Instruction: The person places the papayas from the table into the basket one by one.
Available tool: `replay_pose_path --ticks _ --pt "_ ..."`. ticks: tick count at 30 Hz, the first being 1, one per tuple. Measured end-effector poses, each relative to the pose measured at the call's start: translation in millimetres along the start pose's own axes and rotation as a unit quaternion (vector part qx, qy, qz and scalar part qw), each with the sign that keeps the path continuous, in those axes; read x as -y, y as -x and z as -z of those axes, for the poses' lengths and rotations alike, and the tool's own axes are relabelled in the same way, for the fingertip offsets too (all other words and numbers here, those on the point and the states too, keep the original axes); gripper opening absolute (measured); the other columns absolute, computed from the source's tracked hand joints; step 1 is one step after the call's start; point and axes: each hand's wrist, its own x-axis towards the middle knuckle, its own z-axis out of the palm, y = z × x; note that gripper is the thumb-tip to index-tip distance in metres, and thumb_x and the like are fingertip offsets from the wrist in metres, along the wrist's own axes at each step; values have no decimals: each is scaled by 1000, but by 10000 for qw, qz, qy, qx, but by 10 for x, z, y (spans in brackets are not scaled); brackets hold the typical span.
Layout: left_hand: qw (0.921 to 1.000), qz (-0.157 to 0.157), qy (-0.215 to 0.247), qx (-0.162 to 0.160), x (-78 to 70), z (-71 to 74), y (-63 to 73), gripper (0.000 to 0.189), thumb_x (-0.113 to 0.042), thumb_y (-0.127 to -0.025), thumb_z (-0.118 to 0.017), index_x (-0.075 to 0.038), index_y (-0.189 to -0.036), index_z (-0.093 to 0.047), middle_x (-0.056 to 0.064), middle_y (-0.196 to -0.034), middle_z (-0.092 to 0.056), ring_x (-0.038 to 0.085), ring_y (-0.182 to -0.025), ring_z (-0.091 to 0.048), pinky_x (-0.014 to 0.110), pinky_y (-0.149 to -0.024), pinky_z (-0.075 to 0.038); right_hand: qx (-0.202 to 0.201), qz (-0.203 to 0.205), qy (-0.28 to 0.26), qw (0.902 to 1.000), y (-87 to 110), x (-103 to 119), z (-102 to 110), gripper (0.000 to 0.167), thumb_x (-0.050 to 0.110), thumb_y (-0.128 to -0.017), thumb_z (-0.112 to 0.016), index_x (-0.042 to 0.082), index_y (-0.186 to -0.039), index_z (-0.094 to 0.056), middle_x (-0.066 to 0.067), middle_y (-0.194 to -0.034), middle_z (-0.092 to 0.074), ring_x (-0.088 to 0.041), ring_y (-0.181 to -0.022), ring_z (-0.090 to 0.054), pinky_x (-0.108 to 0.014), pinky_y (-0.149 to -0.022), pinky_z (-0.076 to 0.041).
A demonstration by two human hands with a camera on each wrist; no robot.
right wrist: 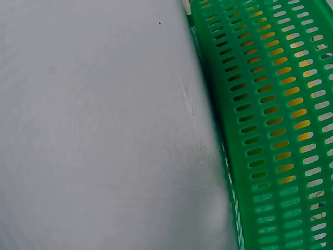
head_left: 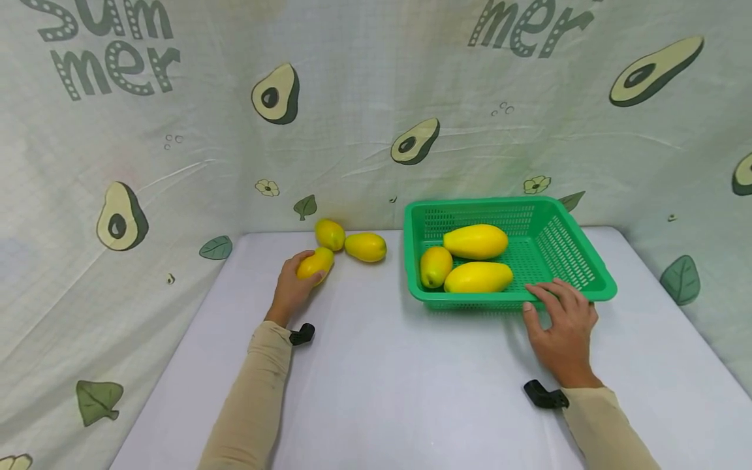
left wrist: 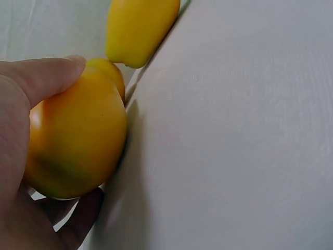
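My left hand [head_left: 296, 284] grips a yellow papaya [head_left: 314, 264] at the table's far left, thumb on one side and fingers curled round the other. In the left wrist view the held papaya [left wrist: 83, 135] fills the hand close over the tabletop. Right behind it are two more papayas, one [head_left: 330, 234] at the back and one [head_left: 366, 247] lying on its side. My right hand [head_left: 564, 333] rests at the near rim of a green plastic basket [head_left: 558, 251], fingers loosely bent across the rim, thumb apart in front. Three papayas [head_left: 476, 242] lie in the basket's left half.
A white-covered table [head_left: 376, 378] carries everything. Behind it hangs a pale cloth [head_left: 346, 85] printed with avocados and leaves. The basket's slotted wall [right wrist: 281, 125] stands along the right side of the right wrist view, with yellow fruit showing through.
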Motion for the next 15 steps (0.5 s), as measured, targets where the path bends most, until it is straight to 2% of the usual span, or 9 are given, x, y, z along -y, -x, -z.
replay_pose_path --ticks 2,9,15 --pt "10000 -32 25 -65 16 -13 8 59 -26 -93 -71 -21 -147 -48 16 -146 -41 36 -130 -41 56 -111 -30 -2 0 7 10000 0 -3 3 46 39 -98 -50 1 -115 -71 -21 -118 -61 -45 -128 -44 -71 -94 -19" --pt "9992 145 197 -326 58 -42 50 58 -30 -93 -71 -25 -147 -50 12 -147 -42 32 -129 -41 54 -111 -29 11 14 -6 10000 8 -17 -19 44 37 -97 -51 2 -115 -71 -20 -118 -61 -43 -129 -43 -71 -93 -20" --pt "9982 -9 226 -558 64 -88 47 55 -34 -94 -70 -25 -146 -52 10 -144 -46 31 -128 -43 52 -111 -31 72 -19 50 10000 14 -17 0 44 37 -97 -51 1 -115 -70 -21 -119 -61 -44 -129 -43 -70 -95 -19"
